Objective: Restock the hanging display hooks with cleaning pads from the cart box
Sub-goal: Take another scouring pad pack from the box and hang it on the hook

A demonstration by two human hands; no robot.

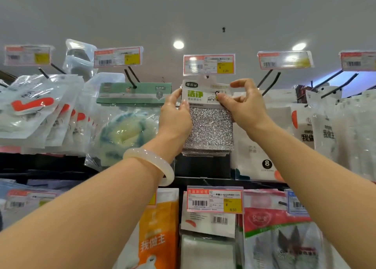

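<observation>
Head view: both arms reach up to the top row of hooks. The pad pack (207,114), a silver mesh pad under a white and green header card, sits at the middle of the frame, just below the centre price tag (209,64) at 12 o'clock from it. The left hand (176,116) grips the pack's left edge, fingers curled behind the card and thumb lying across its front. A pale bangle (150,163) rings that wrist, toward 7 o'clock from the hand. The right hand (244,106) pinches the card's upper right part, thumb and forefinger closed right at the hang hole, where the hook tip (216,93) shows as a small dark ring; the other fingers arch loosely above the card. Whether the card is already threaded on the hook cannot be told. More silver pads hang behind the held pack, their lower edges showing beneath it.

At 9 o'clock from the pack hangs a green-carded bag (130,122) with a blue and yellow sponge inside. Farther toward 9 o'clock, white pouches (36,110) with red marks fan out on their hooks. At 3 o'clock hang white packs (260,146), one marked with an 8. At 6 o'clock, a lower price tag (214,200) reads 8.50, with an orange bag (158,228) at its 8 o'clock.
</observation>
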